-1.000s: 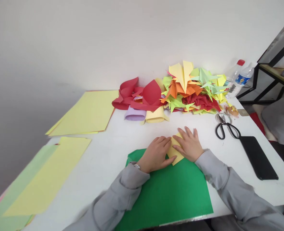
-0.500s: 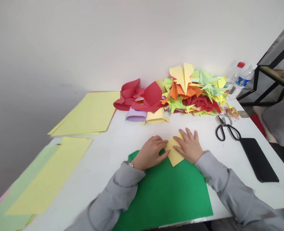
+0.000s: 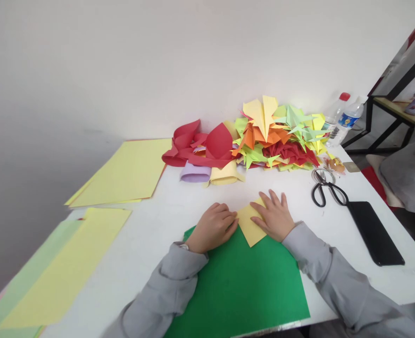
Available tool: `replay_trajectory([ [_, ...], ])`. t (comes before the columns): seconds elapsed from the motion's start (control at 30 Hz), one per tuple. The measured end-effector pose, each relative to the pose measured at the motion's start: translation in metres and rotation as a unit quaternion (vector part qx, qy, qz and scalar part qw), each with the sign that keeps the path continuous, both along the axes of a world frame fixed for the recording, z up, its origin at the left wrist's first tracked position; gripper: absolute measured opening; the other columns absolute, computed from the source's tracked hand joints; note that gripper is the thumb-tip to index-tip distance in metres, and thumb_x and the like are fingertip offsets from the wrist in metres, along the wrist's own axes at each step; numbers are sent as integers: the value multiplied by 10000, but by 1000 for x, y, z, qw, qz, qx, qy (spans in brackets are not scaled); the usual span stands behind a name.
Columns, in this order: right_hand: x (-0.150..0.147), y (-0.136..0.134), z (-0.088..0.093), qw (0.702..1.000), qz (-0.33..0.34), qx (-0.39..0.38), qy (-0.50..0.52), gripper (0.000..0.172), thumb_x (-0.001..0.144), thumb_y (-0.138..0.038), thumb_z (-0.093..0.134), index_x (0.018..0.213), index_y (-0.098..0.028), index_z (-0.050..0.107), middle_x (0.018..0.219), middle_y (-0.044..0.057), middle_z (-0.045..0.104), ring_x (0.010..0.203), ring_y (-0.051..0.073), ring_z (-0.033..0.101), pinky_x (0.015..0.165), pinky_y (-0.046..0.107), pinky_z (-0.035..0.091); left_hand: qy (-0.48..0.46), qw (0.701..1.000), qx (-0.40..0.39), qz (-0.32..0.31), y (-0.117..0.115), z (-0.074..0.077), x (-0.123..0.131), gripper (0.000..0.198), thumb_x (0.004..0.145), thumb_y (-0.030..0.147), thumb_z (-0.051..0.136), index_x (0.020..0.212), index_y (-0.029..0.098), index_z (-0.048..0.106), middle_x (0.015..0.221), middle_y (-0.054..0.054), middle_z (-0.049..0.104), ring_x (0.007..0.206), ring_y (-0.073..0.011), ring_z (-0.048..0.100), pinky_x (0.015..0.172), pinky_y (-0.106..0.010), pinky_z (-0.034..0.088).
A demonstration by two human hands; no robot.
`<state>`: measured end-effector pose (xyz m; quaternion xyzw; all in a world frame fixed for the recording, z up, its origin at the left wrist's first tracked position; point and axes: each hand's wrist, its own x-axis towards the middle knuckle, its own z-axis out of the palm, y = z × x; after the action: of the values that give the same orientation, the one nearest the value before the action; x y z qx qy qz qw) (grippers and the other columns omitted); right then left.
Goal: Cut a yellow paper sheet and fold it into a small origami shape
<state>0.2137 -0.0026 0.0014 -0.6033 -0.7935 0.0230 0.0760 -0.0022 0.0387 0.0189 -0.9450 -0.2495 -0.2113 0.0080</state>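
A small yellow sheet of paper (image 3: 250, 229), with straight creased-looking edges, lies on a large green sheet (image 3: 249, 286) near the table's front. My right hand (image 3: 274, 217) rests flat across its upper right part, fingers spread, pressing it down. At the sheet's left corner my left hand (image 3: 215, 226) is closed, thumb and index finger pinched together on the edge. Its curled fingers hide that corner. Both forearms are in grey sleeves and cross the green sheet's sides.
Folded paper planes (image 3: 281, 136) are heaped at the back, beside red paper rolls (image 3: 219, 143). Yellow sheets (image 3: 123, 171) and pale strips (image 3: 66, 267) lie left. Scissors (image 3: 329, 188), a black phone (image 3: 374, 232) and plastic bottles (image 3: 346, 122) are right. Someone's grey sleeve (image 3: 408, 169) shows far right.
My left hand has drawn back slightly left, its thumb and index finger closing at the paper's left corner. My right hand stays on the paper. The whole view has shifted a little.
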Motion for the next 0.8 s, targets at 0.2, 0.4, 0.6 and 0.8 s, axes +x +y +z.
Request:
replay_trajectory([
  [0.2,-1,1,0,1000,-1,-3,-1,475,934,-555,340,1338,-343,469,1478,75,365,1367,369,232,1045,652,158,4,1000,6,20,-2,-1,1,262,898,177,453,727,177,652,658,-56,663,675,-192,559,609,-348,402],
  [0.4,1,1,2,1000,-1,-12,9,484,934,-560,333,1339,-333,469,1480,74,363,1364,379,236,1045,656,160,11,999,30,22,-3,-1,0,313,894,157,440,640,178,623,576,-41,612,606,-182,519,579,-346,385],
  [0.6,1,1,2,1000,1,-12,7,492,929,-569,334,1338,-330,471,1475,79,368,1363,380,235,1042,657,167,-17,998,38,41,-5,-3,4,265,878,160,467,660,180,617,637,-56,638,644,-190,534,606,-357,406],
  [0.8,4,1,0,999,12,-7,46,421,965,-435,319,1356,-342,444,1464,70,383,1363,335,261,1057,623,177,14,999,-1,-37,-21,-7,26,282,888,317,492,1060,135,622,1135,-162,641,1053,-281,548,860,-442,480],
])
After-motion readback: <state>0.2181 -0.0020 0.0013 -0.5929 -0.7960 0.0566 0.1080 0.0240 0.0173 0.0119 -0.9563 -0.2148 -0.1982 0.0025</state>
